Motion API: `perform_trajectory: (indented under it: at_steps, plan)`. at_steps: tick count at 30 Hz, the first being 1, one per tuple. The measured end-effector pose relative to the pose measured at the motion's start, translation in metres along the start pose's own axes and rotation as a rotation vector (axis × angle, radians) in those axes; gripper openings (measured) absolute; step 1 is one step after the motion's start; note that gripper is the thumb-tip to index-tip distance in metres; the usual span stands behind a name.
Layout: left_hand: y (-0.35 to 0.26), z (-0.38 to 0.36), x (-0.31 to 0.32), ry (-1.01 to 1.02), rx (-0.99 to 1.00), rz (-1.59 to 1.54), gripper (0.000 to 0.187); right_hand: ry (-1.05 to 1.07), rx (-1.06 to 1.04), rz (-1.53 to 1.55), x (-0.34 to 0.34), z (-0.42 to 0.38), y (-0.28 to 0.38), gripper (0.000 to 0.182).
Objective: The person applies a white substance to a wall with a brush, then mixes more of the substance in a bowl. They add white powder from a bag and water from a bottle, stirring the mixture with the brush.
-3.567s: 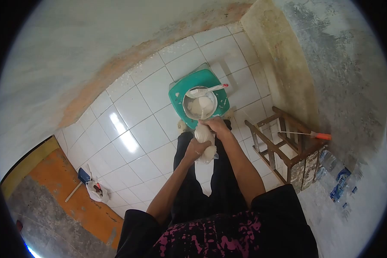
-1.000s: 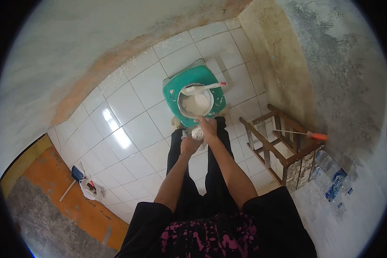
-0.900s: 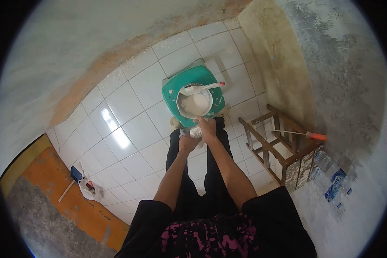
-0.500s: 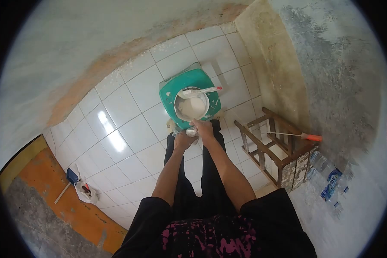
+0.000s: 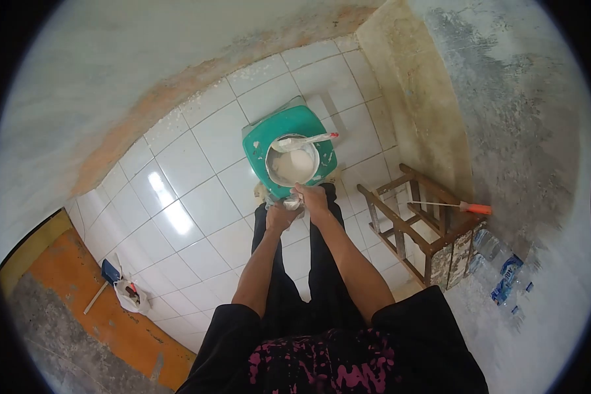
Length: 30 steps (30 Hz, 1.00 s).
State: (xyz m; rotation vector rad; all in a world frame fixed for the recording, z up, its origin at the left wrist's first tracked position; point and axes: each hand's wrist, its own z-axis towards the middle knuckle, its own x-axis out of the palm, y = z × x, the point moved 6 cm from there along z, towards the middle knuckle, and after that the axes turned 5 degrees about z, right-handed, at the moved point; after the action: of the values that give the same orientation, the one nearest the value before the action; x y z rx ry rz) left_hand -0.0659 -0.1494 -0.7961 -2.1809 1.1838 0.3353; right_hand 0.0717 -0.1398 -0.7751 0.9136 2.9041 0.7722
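Observation:
A teal plastic stool (image 5: pixel 256 141), spotted with white, stands in front of me and carries a round white bucket (image 5: pixel 270 172). Inside the bucket lies white powder or paste (image 5: pixel 301 164). Across its far rim rests a scraper (image 5: pixel 295 142) with a red-tipped handle, coated in white. My left hand (image 5: pixel 281 217) is closed around a small crumpled clear plastic bag (image 5: pixel 291 204) with something white in it, just below the bucket's near rim. My right hand (image 5: pixel 314 200) pinches at the bag's upper side, close to the rim; its fingertips are partly hidden.
To the right a wooden stool (image 5: pixel 400 223) lies on its side, with an orange-handled tool (image 5: pixel 476 208) across it. Plastic bottles (image 5: pixel 507 281) are beyond it. A dustpan (image 5: pixel 110 270) and a white bag (image 5: pixel 131 299) sit at left. Walls border the tiled floor.
My hands stay at nearly the same place, with the bag's white content showing slightly differently between them. The bucket, scraper and stool have not moved.

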Motion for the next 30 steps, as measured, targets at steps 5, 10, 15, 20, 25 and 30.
perform_trajectory:
  at_steps: [5,10,15,20,25,30]
  plan:
    - [-0.002,-0.005,-0.006,0.001,0.011,0.015,0.068,-0.017,0.019,0.025,0.0,-0.006,0.0,0.017]
    - [0.002,0.001,-0.003,-0.016,0.081,0.022,0.068,-0.06,0.037,0.059,0.001,-0.013,0.004,0.014]
    - [0.002,-0.001,-0.006,0.147,-0.014,0.121,0.08,-0.083,0.054,-0.02,-0.004,-0.015,0.001,0.02]
    - [0.006,-0.003,-0.008,0.091,0.001,0.102,0.076,-0.039,0.006,-0.016,-0.002,-0.023,-0.006,0.02]
    - [0.013,-0.01,-0.006,0.011,0.077,0.066,0.072,0.027,-0.087,-0.128,0.001,-0.044,-0.005,0.03]
    - [0.004,-0.034,-0.018,-0.073,0.173,0.014,0.057,0.18,-0.288,-0.327,0.008,-0.085,0.011,0.041]
